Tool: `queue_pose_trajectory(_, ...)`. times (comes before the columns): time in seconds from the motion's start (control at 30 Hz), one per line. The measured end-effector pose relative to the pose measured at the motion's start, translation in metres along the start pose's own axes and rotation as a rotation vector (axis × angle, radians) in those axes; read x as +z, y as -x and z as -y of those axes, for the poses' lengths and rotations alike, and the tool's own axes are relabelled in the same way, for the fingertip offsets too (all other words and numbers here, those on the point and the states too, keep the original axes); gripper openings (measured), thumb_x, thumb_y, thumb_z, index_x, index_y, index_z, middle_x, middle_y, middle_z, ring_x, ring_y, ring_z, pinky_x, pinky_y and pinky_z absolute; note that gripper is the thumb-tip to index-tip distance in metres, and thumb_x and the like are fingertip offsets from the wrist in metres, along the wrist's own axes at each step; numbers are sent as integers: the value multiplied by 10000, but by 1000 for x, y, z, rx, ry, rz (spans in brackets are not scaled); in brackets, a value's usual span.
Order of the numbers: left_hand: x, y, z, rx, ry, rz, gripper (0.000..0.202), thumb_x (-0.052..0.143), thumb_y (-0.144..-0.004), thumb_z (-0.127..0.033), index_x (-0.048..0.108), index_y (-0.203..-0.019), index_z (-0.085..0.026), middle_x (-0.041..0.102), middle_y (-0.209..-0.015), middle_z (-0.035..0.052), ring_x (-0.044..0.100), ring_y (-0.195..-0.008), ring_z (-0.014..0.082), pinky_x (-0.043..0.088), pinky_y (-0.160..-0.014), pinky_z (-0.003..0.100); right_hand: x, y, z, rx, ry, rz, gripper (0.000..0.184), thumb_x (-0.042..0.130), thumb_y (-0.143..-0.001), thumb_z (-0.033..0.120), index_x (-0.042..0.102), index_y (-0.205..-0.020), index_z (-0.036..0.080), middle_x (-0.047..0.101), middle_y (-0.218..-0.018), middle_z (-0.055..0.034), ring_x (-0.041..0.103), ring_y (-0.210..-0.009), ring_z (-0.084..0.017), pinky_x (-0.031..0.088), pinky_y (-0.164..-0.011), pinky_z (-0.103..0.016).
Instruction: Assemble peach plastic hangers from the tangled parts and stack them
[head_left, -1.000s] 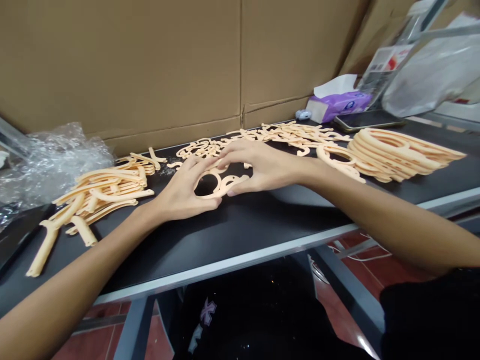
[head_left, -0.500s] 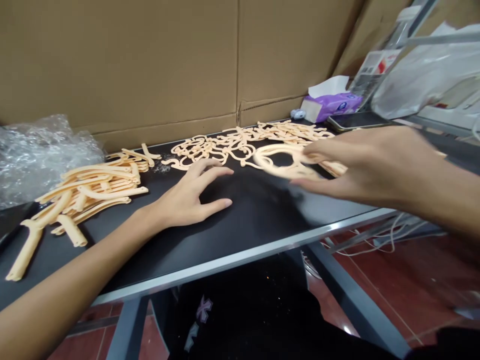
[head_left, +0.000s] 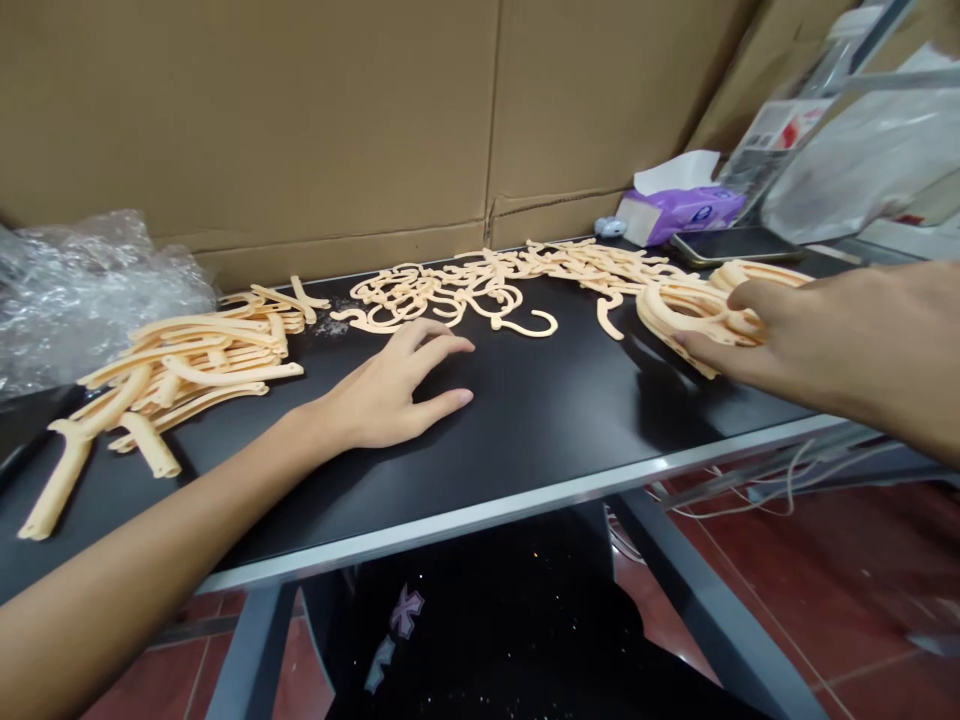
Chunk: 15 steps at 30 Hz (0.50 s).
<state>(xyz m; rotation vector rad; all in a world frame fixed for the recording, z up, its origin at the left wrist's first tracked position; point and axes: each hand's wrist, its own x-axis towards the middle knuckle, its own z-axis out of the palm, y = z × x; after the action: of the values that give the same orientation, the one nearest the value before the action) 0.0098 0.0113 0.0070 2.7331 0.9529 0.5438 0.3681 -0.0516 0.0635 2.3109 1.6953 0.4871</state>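
"What sort of place is this?"
"A small workshop corner, apparently; whether inside a home, I can't tell."
"What shows it?"
"Loose hooks [head_left: 409, 290] heaped beyond the left fingers [head_left: 441, 349], bars [head_left: 214, 352] piled to their left, looped pieces [head_left: 721, 310] stacked well to their right."
"Anything homely?"
"Tissues [head_left: 694, 212] and a phone [head_left: 735, 245], beyond those fingers, farther right; red floor tiles [head_left: 712, 580] below them."

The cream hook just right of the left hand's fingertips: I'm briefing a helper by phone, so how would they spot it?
Find the black table before the cardboard wall, then the tangle of small cream pieces along its far side. The hook lies at the tangle's near edge, just right of the left hand. Unlike its overlapping neighbours, its rounded end stands clear against black, opening leftward.
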Motion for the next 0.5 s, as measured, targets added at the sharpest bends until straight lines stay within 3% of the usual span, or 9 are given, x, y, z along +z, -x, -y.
queue_pose_trajectory(0.1,1,0,0,-7,20,2,547,564,-1017,-540,591,-1422,-173,519,-1472,190,529,-1389,320,436,-1224,540,-14,3,14,50,55,126,699,190,-959,765,620,-1131,241,761,-1040,-188,711,-1005,-414,355,-688,-426)
queue_pose_trajectory(0.23,2,-1,1,-25,29,21,557,554,-1018,-548,584,-1434,-178,510,-1477,190,517,-1408,334,428,-1229,561,-19,4,16,-7,56,155,669,205,-970,754,619,-1119,250,754,-1109,-184,698,-1038,-408,369,-690,-427)
queue_pose_trajectory(0.4,2,-1,1,-23,29,19,556,555,-1014,-559,582,-1433,-195,505,-1488,182,514,-1404,329,416,-1240,559,-14,-18,8,-58,41,52,650,328,-957,782,703,-983,253,758,-1124,-171,667,-1083,-403,398,-711,-444)
queue_pose_trajectory(0.5,2,-1,1,-20,24,19,557,553,-1014,-563,579,-1436,-201,509,-1485,179,512,-1404,327,412,-1242,558,-5,-53,9,-193,-3,-86,723,426,-945,808,749,-1232,228,733,-1266,-193,641,-1186,-396,382,-782,-456)
